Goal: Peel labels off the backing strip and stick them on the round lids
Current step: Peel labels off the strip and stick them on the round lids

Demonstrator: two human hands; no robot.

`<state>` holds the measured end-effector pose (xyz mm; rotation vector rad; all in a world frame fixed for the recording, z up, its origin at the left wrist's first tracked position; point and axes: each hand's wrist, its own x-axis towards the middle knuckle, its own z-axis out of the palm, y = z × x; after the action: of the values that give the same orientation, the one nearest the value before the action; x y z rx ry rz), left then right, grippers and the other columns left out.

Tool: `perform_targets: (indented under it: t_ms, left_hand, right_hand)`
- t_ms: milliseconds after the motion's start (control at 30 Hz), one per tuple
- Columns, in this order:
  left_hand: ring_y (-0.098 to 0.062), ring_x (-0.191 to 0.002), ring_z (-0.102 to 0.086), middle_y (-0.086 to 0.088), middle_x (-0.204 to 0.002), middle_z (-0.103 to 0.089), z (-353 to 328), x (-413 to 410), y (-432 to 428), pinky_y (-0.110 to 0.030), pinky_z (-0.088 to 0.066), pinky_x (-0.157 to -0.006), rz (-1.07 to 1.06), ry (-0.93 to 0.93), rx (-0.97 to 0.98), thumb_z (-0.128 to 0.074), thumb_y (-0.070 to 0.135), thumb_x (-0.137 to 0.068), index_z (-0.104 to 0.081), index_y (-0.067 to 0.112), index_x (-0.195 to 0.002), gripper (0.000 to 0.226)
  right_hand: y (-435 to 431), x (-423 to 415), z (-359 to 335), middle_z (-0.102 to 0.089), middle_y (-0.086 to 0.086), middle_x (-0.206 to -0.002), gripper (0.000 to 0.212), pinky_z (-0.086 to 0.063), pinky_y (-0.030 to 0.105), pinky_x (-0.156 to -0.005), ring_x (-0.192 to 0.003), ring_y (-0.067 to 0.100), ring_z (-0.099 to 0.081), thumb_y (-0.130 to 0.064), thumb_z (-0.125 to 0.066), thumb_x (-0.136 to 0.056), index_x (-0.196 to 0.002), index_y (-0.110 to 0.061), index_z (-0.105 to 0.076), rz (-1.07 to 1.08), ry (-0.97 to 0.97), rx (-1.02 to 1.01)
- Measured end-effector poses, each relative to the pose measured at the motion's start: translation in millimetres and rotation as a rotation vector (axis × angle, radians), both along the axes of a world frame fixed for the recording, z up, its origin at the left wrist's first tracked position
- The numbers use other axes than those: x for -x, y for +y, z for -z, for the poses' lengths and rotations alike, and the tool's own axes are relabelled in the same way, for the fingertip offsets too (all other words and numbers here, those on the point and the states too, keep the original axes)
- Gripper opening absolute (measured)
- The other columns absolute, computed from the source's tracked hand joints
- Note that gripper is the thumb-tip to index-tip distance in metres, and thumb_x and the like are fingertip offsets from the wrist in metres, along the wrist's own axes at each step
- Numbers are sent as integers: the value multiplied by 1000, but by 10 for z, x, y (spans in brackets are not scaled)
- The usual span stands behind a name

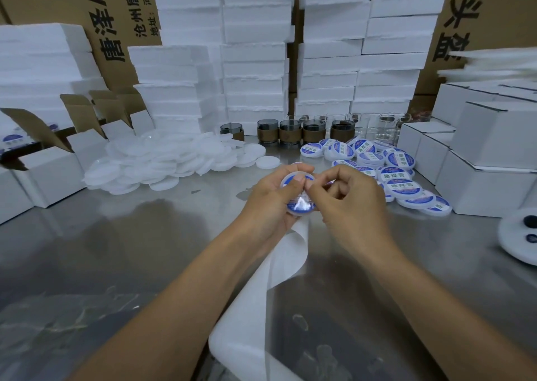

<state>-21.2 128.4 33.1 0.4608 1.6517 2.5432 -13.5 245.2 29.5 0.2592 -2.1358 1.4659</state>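
Two forearms are seen reaching forward from the bottom of the frame over a steel table [116, 250], and the hands are brought together above its middle. The left hand [270, 200] is turned palm inward, its fingers curled round a round lid [293, 175], with the thumb laid across the lid's face. That face is tilted up toward the camera and is covered by a blue label [300, 206], across which a glare is caught below the thumb. The right hand [357, 206] is held knuckles up. Its thumb and forefinger are pinched on the label's right edge at the lid's rim, and the other fingers are curled loosely beneath. The lid is thus held between the two hands, cradled by the left and met from the right. The backing strip [287, 253] is seen coming out from under the heel of the left hand, between the two wrists. Its long axis is run from the hands back toward the person, and the strip is curled over once before it is cut off by the lower edge of the frame. Plain white lids [162, 162] are heaped well to the left of the hands, and labelled lids [389, 174] are spread just beside the right hand. White boxes [488, 183], foam blocks [255, 61] and sleeved glass cups [290, 132] are ranged behind.
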Motion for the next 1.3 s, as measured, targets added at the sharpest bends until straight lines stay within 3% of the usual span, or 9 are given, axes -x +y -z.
perform_targets:
  t_ms: [133, 367, 467, 567, 667, 800, 1000, 1167, 1300]
  left_hand:
    - [-20, -86, -66, -12, -92, -65, 0, 9, -14, -28, -55, -80, 4, -7, -13, -39, 5, -98, -59, 5, -105, 20]
    - [-20, -83, -68, -13, -95, -67, -8, 16, -27, -26, -57, -73, 58, -34, -82, -39, 6, -98, -57, 3, -108, 21]
    - [-24, -87, -70, -10, -95, -72, -2, 28, -47, -30, -57, -79, 73, -27, -124, -37, 5, -98, -57, 3, -106, 21]
    - [-23, -92, -69, -8, -95, -72, 9, 33, -51, -30, -57, -80, 73, -3, -100, -38, 6, -97, -58, 5, -104, 20]
    - [-19, -94, -67, -6, -97, -72, 14, 41, -58, -28, -56, -79, 74, 23, -57, -42, 7, -95, -60, 8, -103, 20]
    - [-16, -93, -68, -5, -99, -73, 18, 44, -60, -26, -55, -80, 78, 37, -6, -51, 13, -88, -62, 10, -105, 21]
    - [-17, -86, -67, -6, -95, -71, 60, 51, -45, -28, -56, -82, -31, 72, 160, -62, 18, -80, -63, 10, -108, 29]
    - [-10, -72, -68, -2, -82, -72, 59, 65, -67, -19, -52, -63, -119, 71, 137, -60, 10, -86, -64, 8, -104, 18]
    - [-16, -78, -68, -3, -86, -73, 64, 60, -60, -32, -54, -79, -176, 118, 129, -67, 21, -75, -66, 12, -100, 26]
  right_hand:
    - [-7, -41, 25, -49, -18, -45, 15, -27, 20, -48, -46, 8, -42, -29, -60, -87, -77, -24, -50, 24, 89, -188]
    - [-29, -101, 47, -50, -8, -58, 17, -41, 33, -53, -65, 22, -56, -44, -46, -91, -96, -29, -38, 194, 134, -433]
    - [3, -72, 27, -48, -11, -54, 28, -35, 27, -50, -57, 12, -51, -52, -52, -85, -90, -33, -32, 176, 45, -328]
    - [13, -34, -39, -57, -6, -52, 23, -44, 27, -53, -48, 7, -53, -42, -63, -82, -83, -23, -51, -1, -184, 12]
    - [4, -36, -109, -62, -6, -51, 21, -44, 14, -47, -43, 5, -56, -37, -65, -82, -76, -18, -61, -154, -378, 260]
    - [36, -41, -128, -63, -3, -61, 26, -42, 19, -52, -44, 5, -54, -36, -60, -87, -69, -19, -67, -225, -412, 269]
    - [70, -16, -125, -59, -4, -49, 25, -43, 13, -44, -40, 4, -47, -29, -61, -88, -69, -15, -67, -186, -327, 354]
    - [42, -13, -116, -66, -7, -57, 13, -45, 12, -47, -47, 4, -55, -30, -65, -85, -86, -17, -65, -219, -329, 389]
    - [49, -5, -104, -66, -10, -55, 7, -43, 10, -46, -46, 1, -56, -29, -62, -87, -87, -21, -63, -221, -284, 329]
